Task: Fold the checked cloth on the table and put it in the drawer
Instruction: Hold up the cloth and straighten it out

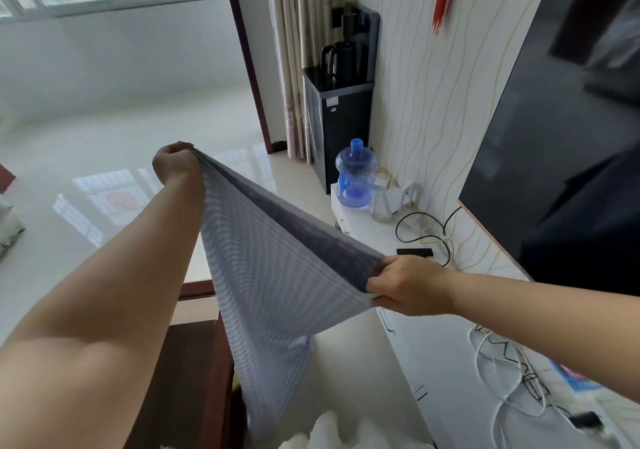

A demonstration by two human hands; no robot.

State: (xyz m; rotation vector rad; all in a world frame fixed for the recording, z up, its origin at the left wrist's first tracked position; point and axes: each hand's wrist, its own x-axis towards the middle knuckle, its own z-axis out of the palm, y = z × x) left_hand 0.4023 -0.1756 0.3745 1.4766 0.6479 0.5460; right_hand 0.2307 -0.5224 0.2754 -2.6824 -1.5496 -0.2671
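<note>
Up in the air, well clear of any surface: checked cloth (273, 275), grey with fine pale lines, stretched taut along its top edge between two hands and hanging down in a long tapering drape toward 6 o'clock. Left hand (175, 163) at about 10 o'clock from the cloth's middle, arm extended, fingers curled into a fist around one upper corner. Right hand (408, 284) at about 3 o'clock, lower than the left, pinching the other upper corner — thumb on top, fingers folded under the bunched fabric. Top edge sloping down from left hand to right, darker where the fabric doubles over.

Behind the cloth at 1 o'clock, white cabinet (367, 222) against the wall, carrying a blue water jug (355, 180) and a tangle of cables (426, 230), with a small black remote-like bar (414, 251) lying near them. Past the jug at 12 o'clock, dark water dispenser (337, 116) with a black kettle (337, 59) on top. Large dark screen (554, 130) filling the 2 o'clock side. Dark wooden furniture (194, 362) low at 7 o'clock, partly hidden by the left forearm — table or not, cannot tell. Glossy pale floor (104, 158) beyond. No drawer identifiable with certainty.
</note>
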